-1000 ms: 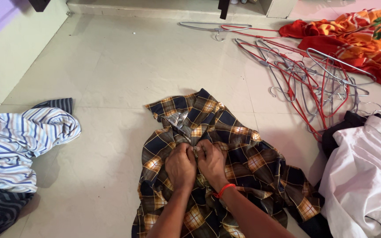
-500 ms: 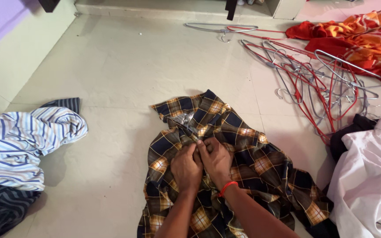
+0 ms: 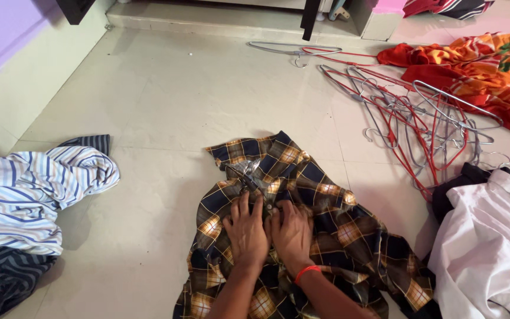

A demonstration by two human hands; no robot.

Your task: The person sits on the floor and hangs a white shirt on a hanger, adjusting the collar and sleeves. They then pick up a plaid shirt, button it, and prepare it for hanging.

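Note:
A dark blue, brown and orange checked shirt (image 3: 326,224) lies crumpled on the tiled floor in front of me. Both my hands rest on its front, side by side, just below the collar (image 3: 244,172). My left hand (image 3: 246,231) lies with its fingers stretched toward the collar and its thumb tucked at the shirt's front edge. My right hand (image 3: 292,233), with a red thread band on its wrist, has its fingers bent into the same edge. The two hands touch, and the fabric between them is pinched together.
A blue and white striped garment (image 3: 28,189) lies at the left over a dark striped one (image 3: 1,283). A tangle of red and grey wire hangers (image 3: 414,115) is at the right rear, with an orange patterned cloth (image 3: 479,59) behind it. A white garment (image 3: 491,242) lies at the right.
My hands have slid slightly toward me on the shirt, and the left fingers have stretched out from a tight pinch. The view has tilted up a little.

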